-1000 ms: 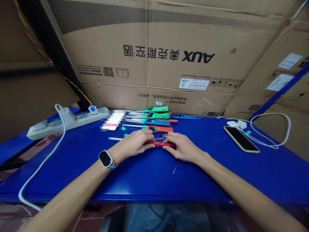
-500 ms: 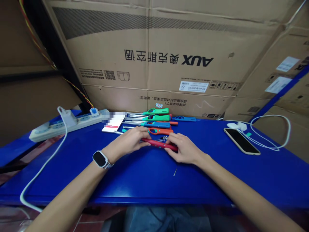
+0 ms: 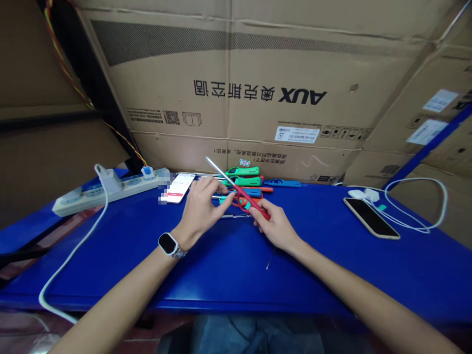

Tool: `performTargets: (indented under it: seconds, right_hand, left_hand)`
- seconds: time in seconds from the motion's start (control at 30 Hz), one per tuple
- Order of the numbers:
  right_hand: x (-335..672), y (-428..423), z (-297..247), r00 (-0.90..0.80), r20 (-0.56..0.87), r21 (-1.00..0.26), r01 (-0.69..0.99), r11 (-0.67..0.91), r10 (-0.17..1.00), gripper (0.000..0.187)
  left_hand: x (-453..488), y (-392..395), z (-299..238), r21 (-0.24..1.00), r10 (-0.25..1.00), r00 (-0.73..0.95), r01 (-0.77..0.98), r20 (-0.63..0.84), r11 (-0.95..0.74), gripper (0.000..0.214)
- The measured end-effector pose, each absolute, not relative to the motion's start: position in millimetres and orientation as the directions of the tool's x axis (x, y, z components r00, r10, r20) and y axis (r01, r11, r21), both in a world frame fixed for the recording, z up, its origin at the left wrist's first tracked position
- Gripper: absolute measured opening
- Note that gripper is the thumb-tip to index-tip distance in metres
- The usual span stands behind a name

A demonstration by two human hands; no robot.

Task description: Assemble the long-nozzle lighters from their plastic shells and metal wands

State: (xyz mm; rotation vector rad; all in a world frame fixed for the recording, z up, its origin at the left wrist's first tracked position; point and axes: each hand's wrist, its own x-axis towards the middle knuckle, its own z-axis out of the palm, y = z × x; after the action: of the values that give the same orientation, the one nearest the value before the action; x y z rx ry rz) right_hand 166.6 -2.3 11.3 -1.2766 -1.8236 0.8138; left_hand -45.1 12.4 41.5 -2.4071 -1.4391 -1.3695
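A red long-nosed lighter [image 3: 253, 202] is tilted up off the table, its metal nozzle pointing up and to the left. My right hand [image 3: 275, 223] is closed around its handle. Close by on the left is my left hand [image 3: 202, 204], fingers curved and apart, with the thumb tip at the lighter's trigger guard; whether it touches is unclear. Behind both hands lie several more lighters: green ones [image 3: 243, 171], a blue one [image 3: 250, 191] and orange-red ones partly hidden. Under the red lighter are a thin metal rod and white wires [image 3: 239, 216].
A phone with a lit screen [image 3: 180, 188] lies left of the lighters, and a dark-screened phone [image 3: 370, 217] with a charger cable is at right. A power strip [image 3: 118, 189] stands at left. A cardboard sheet [image 3: 258, 59] walls the back of the blue table [image 3: 206, 275].
The red lighter went from lying level between both hands to tilted, nozzle up and left, in my right hand. My left hand has come off its front part, fingers now apart.
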Motion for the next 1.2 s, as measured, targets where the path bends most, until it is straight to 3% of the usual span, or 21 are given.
performTargets:
  seconds: [0.1, 0.17, 0.3, 0.43, 0.53, 0.63, 0.8, 0.93, 1.07, 1.2]
  right_hand:
    - [158.0, -1.1, 6.7, -0.224, 0.128, -0.942, 0.278, 0.19, 0.966, 0.038]
    - [148.8, -1.9, 4.7, -0.251, 0.102, -0.967, 0.203, 0.156, 0.962, 0.04]
    - [123.5, -0.9, 5.8, -0.34, 0.114, -0.984, 0.09, 0.153, 0.934, 0.041]
    - [104.6, 10.2, 14.7, -0.376, 0.236, -0.944, 0.131, 0.304, 0.896, 0.04]
    - [102.4, 24.3, 19.4, -0.406, 0.255, -0.89, 0.255, 0.377, 0.878, 0.04]
    - [103.4, 39.0, 19.1, -0.422, 0.204, -0.865, 0.345, 0.365, 0.884, 0.034]
    - [91.5, 53.1, 16.1, -0.521, 0.28, -0.555, 0.598, 0.578, 0.807, 0.008]
    - [76.8, 57.3, 14.3, -0.609, 0.249, -0.392, 0.648, 0.653, 0.753, 0.013]
    - [72.7, 60.6, 10.5, -0.614, 0.23, -0.429, 0.632, 0.645, 0.755, 0.01]
    - [88.1, 58.2, 6.1, -0.512, 0.287, -0.665, 0.503, 0.553, 0.81, 0.018]
  left_hand:
    - [-32.2, 16.8, 28.9, 0.757, 0.884, 0.146, 0.466, 0.444, -0.458, 0.039]
    - [-24.3, 19.6, 21.7, 0.893, 0.921, 0.175, 0.236, 0.349, -0.383, 0.044]
    - [-18.4, 21.0, 18.8, 0.965, 0.954, 0.142, -0.059, 0.263, -0.257, 0.044]
    - [-27.0, 22.1, 28.0, 0.968, 0.978, 0.093, -0.187, 0.187, -0.168, 0.044]
    - [-45.3, 28.5, 37.4, 0.97, 0.975, 0.063, -0.132, 0.211, -0.202, 0.045]
    - [-74.6, 37.6, 44.6, 0.938, 0.938, 0.137, 0.102, 0.318, -0.332, 0.042]
    - [-115.6, 45.9, 44.6, 0.824, 0.939, 0.28, 0.471, 0.2, -0.316, 0.035]
    - [-119.2, 44.6, 42.2, 0.778, 0.932, 0.334, 0.544, 0.142, -0.313, 0.028]
    - [-114.0, 42.6, 40.5, 0.762, 0.921, 0.365, 0.555, 0.138, -0.334, 0.02]
    - [-107.7, 43.0, 34.6, 0.741, 0.915, 0.38, 0.574, 0.135, -0.348, 0.022]
